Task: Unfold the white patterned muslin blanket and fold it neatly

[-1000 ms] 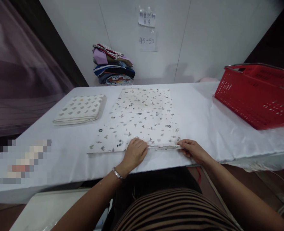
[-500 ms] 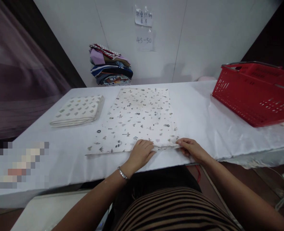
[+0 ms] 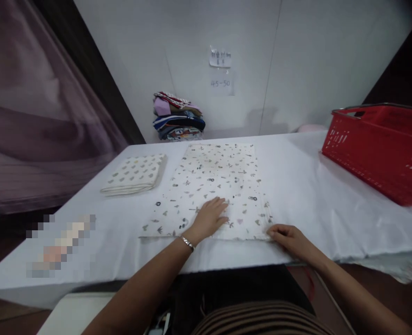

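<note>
A person's left hand [image 3: 210,217] lies palm down, fingers loosely extended and gripping nothing, on a printed cloth [image 3: 223,174] near the front edge of a white-covered table [image 3: 293,186]; the right hand [image 3: 289,239] pinches its near right corner between thumb and fingertips. A sideways drag of the flat palm could ruck the fabric, and a slipped pinch could leave that corner askew. The cloth looks thin, off-white, mostly flat, scattered with small grey and dark motifs. Beyond it, stacked fabrics [image 3: 178,121] stand by the wall.
</note>
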`<action>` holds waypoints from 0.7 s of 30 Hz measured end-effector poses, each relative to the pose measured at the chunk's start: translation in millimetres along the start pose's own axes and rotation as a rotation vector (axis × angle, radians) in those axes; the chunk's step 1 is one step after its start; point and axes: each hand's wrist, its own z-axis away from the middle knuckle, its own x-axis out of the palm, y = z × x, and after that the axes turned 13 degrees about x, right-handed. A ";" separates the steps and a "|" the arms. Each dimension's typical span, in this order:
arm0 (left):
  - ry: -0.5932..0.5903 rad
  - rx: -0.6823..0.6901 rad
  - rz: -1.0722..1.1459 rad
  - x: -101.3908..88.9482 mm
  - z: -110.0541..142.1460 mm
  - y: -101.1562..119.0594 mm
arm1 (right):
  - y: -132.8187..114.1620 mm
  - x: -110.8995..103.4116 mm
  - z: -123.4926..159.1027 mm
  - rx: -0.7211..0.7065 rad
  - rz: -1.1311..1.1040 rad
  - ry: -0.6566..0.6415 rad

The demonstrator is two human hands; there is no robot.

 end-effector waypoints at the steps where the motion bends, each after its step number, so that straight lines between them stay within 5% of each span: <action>1: -0.051 0.002 -0.022 2.8 -2.6 -9.4 | 1.2 0.0 -1.1 -0.008 0.004 -0.010; 7: -0.167 -0.170 -0.056 11.0 -22.7 -41.5 | 3.4 1.7 -0.1 0.024 0.017 -0.004; 12: -0.143 -0.031 -0.028 17.6 -31.6 -41.0 | 9.0 3.5 -2.0 0.019 0.030 0.026; 17: -0.154 -0.188 -0.068 17.3 -49.7 -65.6 | 12.3 3.8 -4.7 0.028 0.047 0.017; 21: -0.112 -0.153 -0.097 18.9 -66.2 -78.8 | 13.4 3.9 -6.3 0.074 0.038 0.033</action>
